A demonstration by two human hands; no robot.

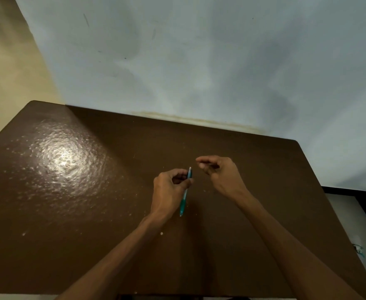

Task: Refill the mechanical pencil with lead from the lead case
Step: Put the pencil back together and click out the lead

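Over the brown table (pixel 69 213), the left hand (pixel 169 191) curled its fingers round the teal pencil (pixel 185 192), held nearly upright with its white end tilted far-right, while just right the right hand (pixel 221 174) hovered, thumb and forefinger pinched together, anything between them too small to tell.

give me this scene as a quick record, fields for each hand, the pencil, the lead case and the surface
left hand: grips the pencil about mid-barrel
right hand: raised beside the pencil's top, fingertips pinched; any lead too thin to see
pencil: teal, held above the table, white end up and away, tip toward the person
lead case: not in view
table: dark brown, glossy, against a pale wall
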